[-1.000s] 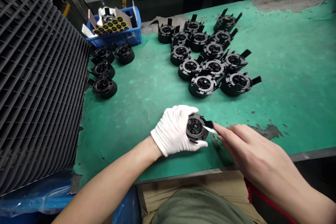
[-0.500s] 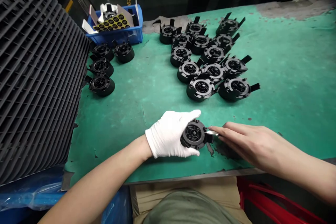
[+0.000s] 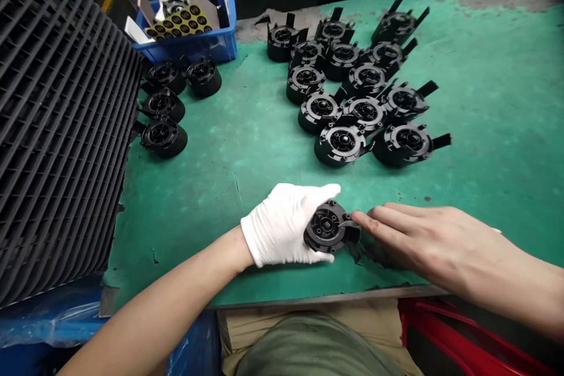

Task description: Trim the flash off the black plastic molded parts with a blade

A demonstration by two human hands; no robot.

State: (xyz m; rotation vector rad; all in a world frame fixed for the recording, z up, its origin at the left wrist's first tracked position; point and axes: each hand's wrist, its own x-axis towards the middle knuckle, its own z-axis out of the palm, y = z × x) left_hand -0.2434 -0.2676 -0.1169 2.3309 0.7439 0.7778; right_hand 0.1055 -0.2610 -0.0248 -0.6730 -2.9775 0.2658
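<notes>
My left hand (image 3: 282, 224), in a white glove, is wrapped round a round black plastic part (image 3: 326, 228) and holds it on the green table mat (image 3: 247, 147) near the front edge. My bare right hand (image 3: 412, 235) comes in from the right with its fingers pressed together; the fingertips touch the part's right side at its tab. Whatever the right fingers pinch is hidden under them.
A cluster of several black round parts (image 3: 352, 88) lies in the middle back. Three more (image 3: 163, 106) sit at the left beside a dark ribbed stack (image 3: 57, 117). A blue bin (image 3: 189, 29) with a sheet of yellow-and-black round labels stands at the back left.
A thin light strip showed at my right fingertips against the part; now it is out of sight and the fingertips press on the part's tab. The left hand has turned the part slightly.
</notes>
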